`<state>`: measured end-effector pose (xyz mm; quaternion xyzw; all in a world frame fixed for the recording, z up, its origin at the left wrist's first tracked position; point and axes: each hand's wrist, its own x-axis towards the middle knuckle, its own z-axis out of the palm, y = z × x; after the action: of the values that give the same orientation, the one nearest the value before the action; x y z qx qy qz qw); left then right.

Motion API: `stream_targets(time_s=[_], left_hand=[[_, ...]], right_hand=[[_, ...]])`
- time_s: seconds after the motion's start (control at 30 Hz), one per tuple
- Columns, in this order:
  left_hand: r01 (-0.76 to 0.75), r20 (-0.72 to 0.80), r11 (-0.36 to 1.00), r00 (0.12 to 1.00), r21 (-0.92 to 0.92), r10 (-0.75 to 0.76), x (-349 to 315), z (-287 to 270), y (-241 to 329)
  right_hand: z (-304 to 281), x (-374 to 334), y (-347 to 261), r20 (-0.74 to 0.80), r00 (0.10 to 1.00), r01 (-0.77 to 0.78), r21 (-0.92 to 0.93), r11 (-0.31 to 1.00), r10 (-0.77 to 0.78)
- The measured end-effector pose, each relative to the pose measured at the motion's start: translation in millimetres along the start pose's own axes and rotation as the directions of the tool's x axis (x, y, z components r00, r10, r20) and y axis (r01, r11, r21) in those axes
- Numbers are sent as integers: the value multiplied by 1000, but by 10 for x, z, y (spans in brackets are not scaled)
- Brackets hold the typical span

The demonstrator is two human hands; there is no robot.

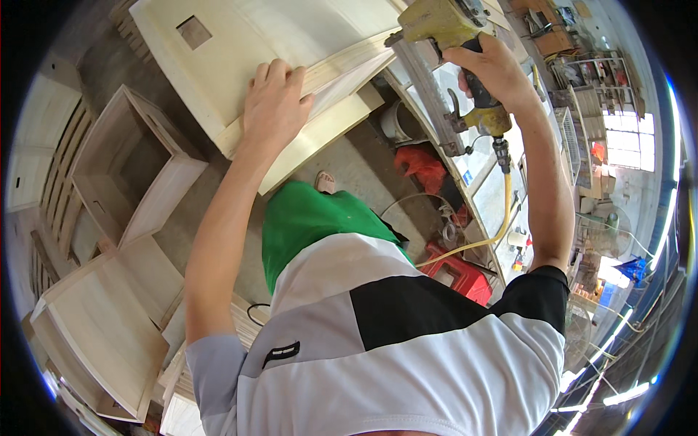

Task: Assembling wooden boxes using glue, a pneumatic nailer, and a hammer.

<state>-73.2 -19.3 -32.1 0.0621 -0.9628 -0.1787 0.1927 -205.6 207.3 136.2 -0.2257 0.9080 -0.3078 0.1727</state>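
Your left hand (pixel 273 102) lies flat, fingers spread and open, pressing on the pale wood strip (pixel 342 65) at the near edge of the plywood panel (pixel 247 43). It clamps the strip by weight alone; nothing is curled around it.

Your right hand (pixel 494 73) is wrapped tight around the dark grip of the yellow nail gun (pixel 440 25). The gun's nose sits at the right end of that strip, just beside the panel's corner. A yellow air hose (pixel 505 207) drops from the gun's handle and trails away below the panel toward the red stool (pixel 458 276).

Risks, as I judge them:
- Your left fingers share the strip with the gun's nose. A fastener that deflects in thin wood could exit sideways toward them.
- The strip is only pressed, not fixed. Recoil could skid it off line along the panel edge.
- The hose hangs slack near your legs; a snag could jerk the gun mid-shot.

Packages and signs: none legible. To the right of the panel, a cluttered bench (pixel 494 189) carries small bottles and pale flat boxes, too small to tell apart. A crumpled red bag (pixel 422 167) lies under that bench. Left of the panel stand open bare-wood crates (pixel 131 174), unmarked.
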Motion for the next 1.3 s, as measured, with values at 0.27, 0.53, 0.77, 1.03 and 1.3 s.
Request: stream_targets(time_s=[0.27,0.53,0.77,1.03,1.3], left_hand=[[-12,-44,1000,999,-15,12,11,7,25],[-8,-26,1000,1000,-25,8,0,15,42],[-41,-76,999,996,-35,38,13,19,56],[-45,-64,999,997,20,47,26,6,93],[-49,-54,999,997,-16,48,-9,16,77]], right_hand=[[-261,270,356,23,1000,-17,2,1000,17],[-121,400,520,-27,994,108,86,990,-106],[-178,415,470,59,998,20,-1,1000,-20],[-243,371,469,55,997,-59,-67,996,62],[-154,-485,1249,-86,974,-190,202,961,211]])
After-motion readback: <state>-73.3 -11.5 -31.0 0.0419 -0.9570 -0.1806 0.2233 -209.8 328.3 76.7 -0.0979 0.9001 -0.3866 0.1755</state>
